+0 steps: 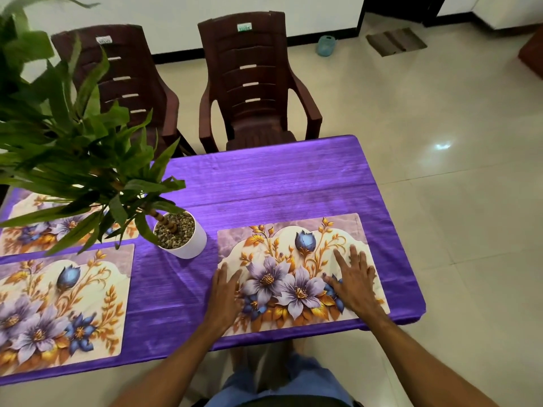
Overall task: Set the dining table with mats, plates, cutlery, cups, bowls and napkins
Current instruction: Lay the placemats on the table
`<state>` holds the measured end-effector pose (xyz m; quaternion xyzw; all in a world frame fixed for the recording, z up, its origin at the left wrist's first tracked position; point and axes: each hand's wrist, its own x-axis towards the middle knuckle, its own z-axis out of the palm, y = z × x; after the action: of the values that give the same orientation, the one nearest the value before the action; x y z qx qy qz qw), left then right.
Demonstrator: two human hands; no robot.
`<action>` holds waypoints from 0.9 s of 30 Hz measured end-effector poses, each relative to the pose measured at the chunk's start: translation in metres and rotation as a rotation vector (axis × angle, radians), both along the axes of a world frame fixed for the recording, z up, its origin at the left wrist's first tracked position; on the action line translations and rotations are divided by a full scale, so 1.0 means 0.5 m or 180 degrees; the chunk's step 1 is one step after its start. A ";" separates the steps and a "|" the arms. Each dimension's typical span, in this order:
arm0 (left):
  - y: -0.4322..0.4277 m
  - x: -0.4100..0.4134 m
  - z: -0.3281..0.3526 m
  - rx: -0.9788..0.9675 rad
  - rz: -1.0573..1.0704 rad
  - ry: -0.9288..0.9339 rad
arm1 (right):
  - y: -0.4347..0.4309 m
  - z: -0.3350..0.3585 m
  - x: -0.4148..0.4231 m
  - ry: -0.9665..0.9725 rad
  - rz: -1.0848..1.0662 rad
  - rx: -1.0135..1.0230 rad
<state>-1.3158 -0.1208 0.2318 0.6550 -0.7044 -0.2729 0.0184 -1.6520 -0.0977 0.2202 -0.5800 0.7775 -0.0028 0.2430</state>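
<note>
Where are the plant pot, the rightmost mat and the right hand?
plant pot [194,245]: head view, white side wall.
rightmost mat [289,289]: head view, central purple flowers.
right hand [357,289]: head view, its back.

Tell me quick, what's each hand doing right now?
Left hand: open, fingers straight, resting flat on the left edge of the mat.
Right hand: open, fingers spread, pressing flat on the same mat.

Both hands, left hand [225,292] and right hand [354,284], press flat on the floral mat [293,259] on the purple tablecloth [249,183]
</note>
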 end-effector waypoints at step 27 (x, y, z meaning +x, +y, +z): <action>0.050 0.307 0.090 -0.1130 0.1143 0.0746 | -0.013 0.085 0.459 -0.1295 0.0806 -0.0984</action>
<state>-1.1625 -0.0960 0.2766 0.7199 -0.6068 -0.2115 0.2622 -1.4225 -0.1040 0.2628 -0.6901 0.6246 -0.2072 0.3011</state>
